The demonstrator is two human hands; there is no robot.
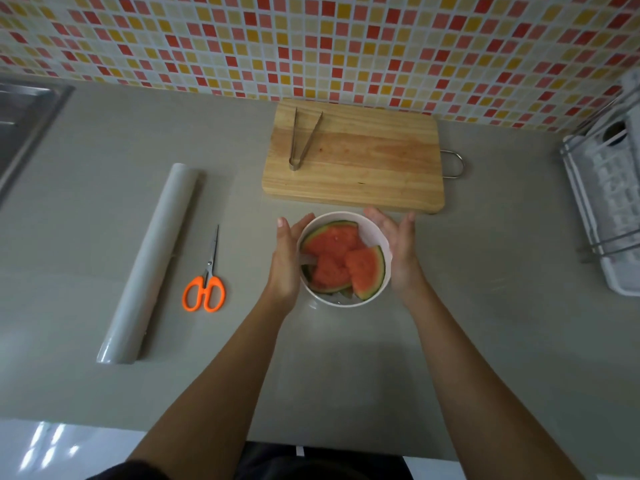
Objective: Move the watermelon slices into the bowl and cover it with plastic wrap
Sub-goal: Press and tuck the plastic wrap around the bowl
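Grey countertop (450, 306) runs below a wall of red, orange and cream mosaic tiles (311, 39). I see a white bowl (375, 225) standing toward the middle of the surface, just in front of the near edge of a wooden cutting board (363, 161) that lies against the back edge. Watermelon slices (341, 259) fill the bowl, red flesh up, green rinds along the rim. A glossy film seems to lie over them with a crease at the left rim, but I cannot tell this for certain.

My left hand (285, 261) lies flat against the bowl's left side, fingers pressed together and extended, thumb apart at the top. My right hand (398, 247) cups the right side, fingers together and slightly curved, palm turned inward. I cannot tell whether either hand pinches any film.

Metal tongs (303, 140) lie on the left part of the board, arms spread toward the wall. A metal handle (455, 163) projects from the board's right edge. A roll of plastic wrap (149, 268) lies well to the left, running front to back. Orange-handled scissors (207, 275) lie closed between the roll and the bowl. A steel sink (24, 116) occupies the back left corner; a white dish rack (606, 202) stands at the right edge.
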